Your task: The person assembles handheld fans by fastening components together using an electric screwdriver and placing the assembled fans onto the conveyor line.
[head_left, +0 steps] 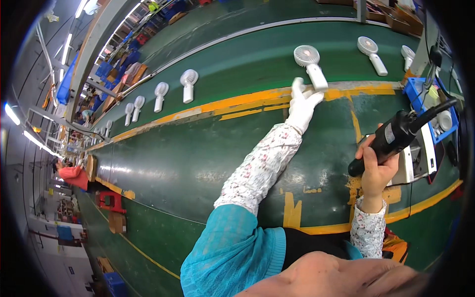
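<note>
A green surface (168, 161) spreads from 9 toward 4 o'clock; beyond it a green belt (247, 67) carries other fans (188, 85) at 9 to 11 and 2 o'clock; a blue basket (411, 94) sits near 3; the right hand (378, 171) has its fingers closed round a black corded tool (391, 139) at 3, apart from every fan; the white fan (311, 65) lies at 1, over the belt's near edge, the gloved left hand (301, 111) with fingers spread at its handle; it looks whole, but I cannot tell what is finished or left.
</note>
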A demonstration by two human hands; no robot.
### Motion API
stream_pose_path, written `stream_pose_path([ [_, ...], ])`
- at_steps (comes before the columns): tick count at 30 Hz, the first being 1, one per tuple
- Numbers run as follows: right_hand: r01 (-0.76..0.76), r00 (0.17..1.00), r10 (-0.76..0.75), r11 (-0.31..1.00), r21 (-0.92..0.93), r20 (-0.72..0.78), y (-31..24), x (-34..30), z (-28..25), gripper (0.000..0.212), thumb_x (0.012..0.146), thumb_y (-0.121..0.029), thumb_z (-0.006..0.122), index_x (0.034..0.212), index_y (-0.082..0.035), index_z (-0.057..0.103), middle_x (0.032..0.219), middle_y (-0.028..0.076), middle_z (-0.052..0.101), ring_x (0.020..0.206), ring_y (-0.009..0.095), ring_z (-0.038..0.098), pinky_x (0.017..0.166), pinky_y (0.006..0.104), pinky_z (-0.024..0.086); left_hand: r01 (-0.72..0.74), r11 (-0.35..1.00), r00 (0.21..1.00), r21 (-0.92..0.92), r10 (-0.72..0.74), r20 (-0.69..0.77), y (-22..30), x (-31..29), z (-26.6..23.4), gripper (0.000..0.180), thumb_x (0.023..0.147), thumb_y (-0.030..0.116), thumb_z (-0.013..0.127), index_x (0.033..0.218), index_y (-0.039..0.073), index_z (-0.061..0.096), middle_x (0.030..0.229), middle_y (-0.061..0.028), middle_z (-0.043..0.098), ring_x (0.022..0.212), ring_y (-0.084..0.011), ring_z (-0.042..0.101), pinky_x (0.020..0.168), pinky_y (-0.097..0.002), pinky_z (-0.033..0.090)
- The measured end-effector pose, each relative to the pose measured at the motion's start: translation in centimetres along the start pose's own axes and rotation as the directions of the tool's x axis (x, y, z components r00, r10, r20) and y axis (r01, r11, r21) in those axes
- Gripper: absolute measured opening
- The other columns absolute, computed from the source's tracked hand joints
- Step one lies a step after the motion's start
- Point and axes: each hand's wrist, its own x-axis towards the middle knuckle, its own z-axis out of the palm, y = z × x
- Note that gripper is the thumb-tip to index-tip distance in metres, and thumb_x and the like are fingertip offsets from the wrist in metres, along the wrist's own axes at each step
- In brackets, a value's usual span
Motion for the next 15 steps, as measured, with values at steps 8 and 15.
stream_pose_path([
  [8, -0.073, 0.996, 0.068, 0.992, -0.103, -0.049, 1.5, -1.3, -0.1, 0.047, 0.082, 0.006, 0.058, 0.126, 0.001, 0.041, 0.086, 0.003, 0.054, 0.066, 0.008, 0.050, 0.062, 0.0209, 0.043, -0.615, 0.591, 0.786, 0.522, 0.512, 0.346, -2.5, -0.2, 1.1, 0.030, 0.068, 0.008, 0.061, 0.098, 0.003, 0.054, 0.097, -0.0153, 0.053, 0.095, -0.0297, 0.053, 0.081, -0.0372, 0.045],
  [15, -0.100, 0.995, 0.101, 0.993, -0.066, 0.018, 1.7, -1.5, -0.7, 0.047, 0.084, 0.006, 0.054, 0.128, 0.003, 0.038, 0.087, 0.004, 0.054, 0.065, 0.009, 0.048, 0.063, 0.0219, 0.041, -0.542, 0.707, 0.840, 0.455, 0.444, 0.310, -2.3, -0.6, 0.7, 0.027, 0.068, 0.009, 0.061, 0.094, 0.003, 0.054, 0.094, -0.0145, 0.051, 0.091, -0.0327, 0.051, 0.080, -0.0391, 0.044],
])
